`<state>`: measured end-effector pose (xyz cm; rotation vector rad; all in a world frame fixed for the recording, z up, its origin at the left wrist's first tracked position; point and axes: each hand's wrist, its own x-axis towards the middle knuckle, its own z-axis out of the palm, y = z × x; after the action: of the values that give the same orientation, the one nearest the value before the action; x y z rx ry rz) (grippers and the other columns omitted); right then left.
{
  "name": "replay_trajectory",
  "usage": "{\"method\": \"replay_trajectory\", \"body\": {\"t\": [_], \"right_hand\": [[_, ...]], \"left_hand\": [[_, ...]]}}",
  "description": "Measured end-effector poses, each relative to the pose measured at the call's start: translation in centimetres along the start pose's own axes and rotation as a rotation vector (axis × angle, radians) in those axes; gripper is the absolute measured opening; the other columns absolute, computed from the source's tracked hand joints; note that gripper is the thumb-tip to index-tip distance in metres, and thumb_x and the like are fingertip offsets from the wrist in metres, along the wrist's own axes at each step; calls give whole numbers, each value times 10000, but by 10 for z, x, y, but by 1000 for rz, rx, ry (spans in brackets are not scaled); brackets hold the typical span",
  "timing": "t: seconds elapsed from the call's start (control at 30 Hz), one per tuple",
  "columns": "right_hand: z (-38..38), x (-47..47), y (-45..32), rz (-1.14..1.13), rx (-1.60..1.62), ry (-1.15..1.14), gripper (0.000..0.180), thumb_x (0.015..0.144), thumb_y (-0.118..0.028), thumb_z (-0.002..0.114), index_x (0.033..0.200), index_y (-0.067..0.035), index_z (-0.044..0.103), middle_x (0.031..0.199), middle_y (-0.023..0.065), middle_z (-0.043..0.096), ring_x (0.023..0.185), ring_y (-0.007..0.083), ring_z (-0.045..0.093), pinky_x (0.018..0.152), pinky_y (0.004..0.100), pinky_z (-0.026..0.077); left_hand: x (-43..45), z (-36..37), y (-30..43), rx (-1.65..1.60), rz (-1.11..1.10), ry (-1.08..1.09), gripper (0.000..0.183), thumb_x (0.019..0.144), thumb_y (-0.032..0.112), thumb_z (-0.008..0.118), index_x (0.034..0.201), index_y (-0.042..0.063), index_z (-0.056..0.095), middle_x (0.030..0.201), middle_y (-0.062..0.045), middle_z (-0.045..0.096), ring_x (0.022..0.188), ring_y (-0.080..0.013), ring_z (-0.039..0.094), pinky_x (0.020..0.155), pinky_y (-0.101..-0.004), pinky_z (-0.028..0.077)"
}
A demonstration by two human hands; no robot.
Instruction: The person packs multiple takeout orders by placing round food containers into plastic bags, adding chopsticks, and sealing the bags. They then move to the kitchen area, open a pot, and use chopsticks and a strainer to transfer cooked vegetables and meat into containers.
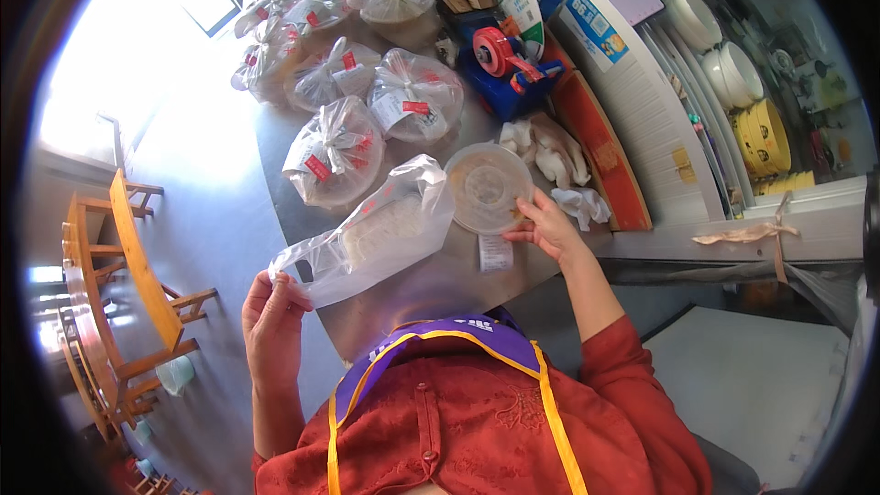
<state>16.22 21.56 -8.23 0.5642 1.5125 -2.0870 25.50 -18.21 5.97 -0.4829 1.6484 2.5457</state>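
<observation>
My left hand (273,316) pinches one handle of a white translucent plastic bag (323,271) at the table's left edge. Inside the bag, a pale rectangular container (385,227) shows through the film. My right hand (546,227) grips the near right rim of a round clear plastic container (487,185) with a lid and food showing faintly within. A small printed paper slip (496,253) extends from under its near side. Just beyond the bag sits a knotted plastic bag (335,151) with a round container in it and a red sticker on it.
Several more knotted bags (416,96) crowd the far metal table (412,289). A red tape roll in a blue bag-sealing dispenser (505,69), a crumpled white cloth (550,151) and tissue (583,206) lie at right. Wooden benches (141,254) stand on the floor at left.
</observation>
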Motion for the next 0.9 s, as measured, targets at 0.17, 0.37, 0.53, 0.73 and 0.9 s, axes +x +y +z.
{"method": "replay_trajectory", "body": {"t": [0.17, 0.37, 0.53, 0.73, 0.9], "right_hand": [[37, 36, -30, -32, -72, -55, 432, 983, -179, 508, 1385, -81, 385, 1141, 124, 610, 749, 250, 695, 598, 302, 594], [65, -1, -112, -179, -274, -43, 391, 966, -137, 501, 1344, -58, 444, 1088, 135, 634, 642, 262, 696, 439, 254, 549], [126, -80, -210, -332, -539, -156, 458, 961, -217, 531, 1378, -56, 429, 993, 111, 667, 600, 180, 683, 420, 205, 524], [186, -109, -205, -135, -495, -354, 488, 967, -248, 534, 1406, -84, 400, 960, 107, 660, 603, 177, 669, 415, 236, 522], [181, -57, -96, 97, -244, -561, 528, 972, -231, 544, 1452, -123, 353, 971, 86, 632, 631, 186, 670, 477, 254, 541]], "left_hand": [[-9, 8, -1, 17, 7, 51, 112, 968, 133, 541, 1012, 33, 563, 853, -25, 612, 780, -99, 551, 761, -257, 430], [-8, 0, -3, 107, -30, 75, 83, 925, 102, 579, 971, 31, 582, 905, -20, 639, 851, -66, 550, 799, -234, 415], [0, -7, -3, 10, -57, -64, 343, 919, 100, 580, 1248, 5, 563, 911, -8, 626, 872, -54, 544, 785, -212, 411], [7, -9, -9, 111, 51, -140, 515, 925, 102, 575, 1409, 10, 424, 1001, -36, 630, 925, -72, 552, 806, -232, 425], [2, -23, -28, 118, 75, -127, 584, 938, 82, 556, 1466, 11, 317, 1023, -43, 619, 895, -76, 547, 781, -246, 443]]}}
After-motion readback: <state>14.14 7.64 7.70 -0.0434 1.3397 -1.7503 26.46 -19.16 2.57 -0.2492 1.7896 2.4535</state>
